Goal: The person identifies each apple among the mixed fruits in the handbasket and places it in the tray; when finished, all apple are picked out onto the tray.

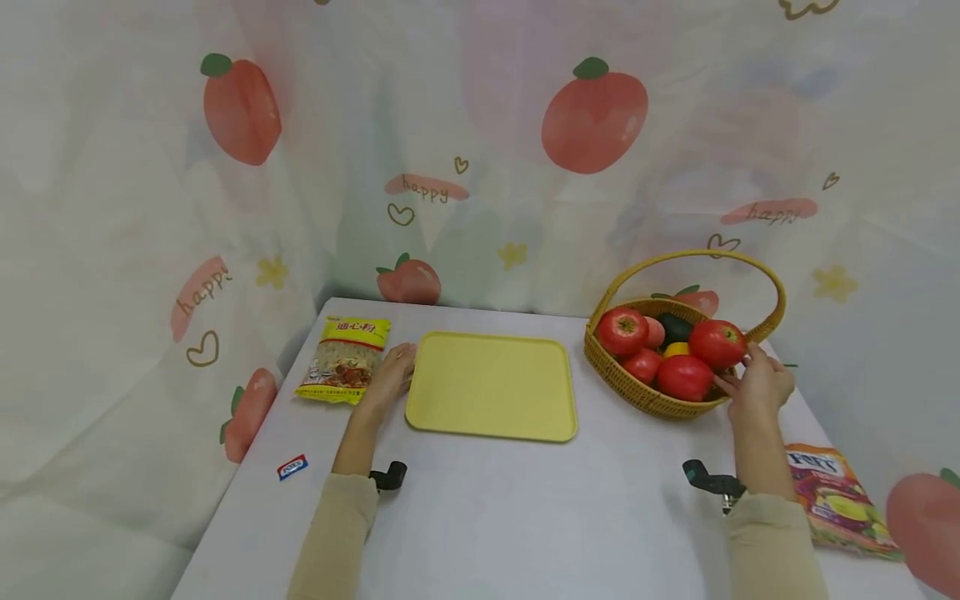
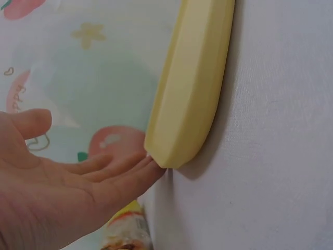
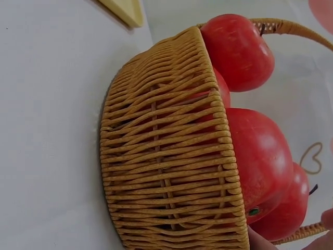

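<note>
My left hand (image 1: 386, 383) is at the left edge of a pale yellow tray (image 1: 491, 387). In the left wrist view its fingers are straight, the tips right at the underside of the tray corner (image 2: 177, 151), the thumb held apart. My right hand (image 1: 761, 383) is at the right side of a wicker basket (image 1: 630, 385) of fruit. Its fingers and thumb are spread beside a red apple (image 1: 716, 344) on top of the pile. In the right wrist view only fingertips show, near the basket rim (image 3: 229, 151) and the apple (image 3: 297, 203); most of that hand is hidden.
Left of the tray lies a yellow noodle packet (image 1: 345, 362), with a small blue and red wrapper (image 1: 292, 467) nearer. A colourful candy bag (image 1: 840, 504) lies right of my right forearm. The basket's tall arched handle (image 1: 693, 255) rises over the fruit. A printed curtain (image 1: 480, 125) stands behind.
</note>
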A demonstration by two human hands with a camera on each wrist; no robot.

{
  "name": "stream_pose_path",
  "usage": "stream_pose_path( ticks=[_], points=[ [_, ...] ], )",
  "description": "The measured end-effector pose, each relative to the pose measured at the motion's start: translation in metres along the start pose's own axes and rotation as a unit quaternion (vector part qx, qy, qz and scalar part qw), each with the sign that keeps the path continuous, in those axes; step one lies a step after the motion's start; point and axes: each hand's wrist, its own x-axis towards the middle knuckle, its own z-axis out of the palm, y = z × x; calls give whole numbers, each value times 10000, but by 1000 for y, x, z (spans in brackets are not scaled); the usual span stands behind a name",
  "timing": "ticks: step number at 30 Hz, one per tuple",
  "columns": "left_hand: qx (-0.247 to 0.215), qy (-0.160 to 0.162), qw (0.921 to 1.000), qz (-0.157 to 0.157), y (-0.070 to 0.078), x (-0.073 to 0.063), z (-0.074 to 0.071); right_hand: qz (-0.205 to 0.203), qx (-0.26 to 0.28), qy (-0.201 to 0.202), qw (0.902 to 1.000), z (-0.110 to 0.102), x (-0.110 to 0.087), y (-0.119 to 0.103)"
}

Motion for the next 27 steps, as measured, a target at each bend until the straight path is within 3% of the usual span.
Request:
stream_pose_path(
  ticks=[6,12,27],
  points=[
    [-187,-54,9998,-99,-3,1,-4,135,-219,127,9996,4,1,1],
    [14,40,10000,-72,-5,1,-7,188,-263,314,9990,7,6,1],
    [40,126,9999,75,-13,9,-11,463,802,486,9945,2,7,-5]
  ],
)
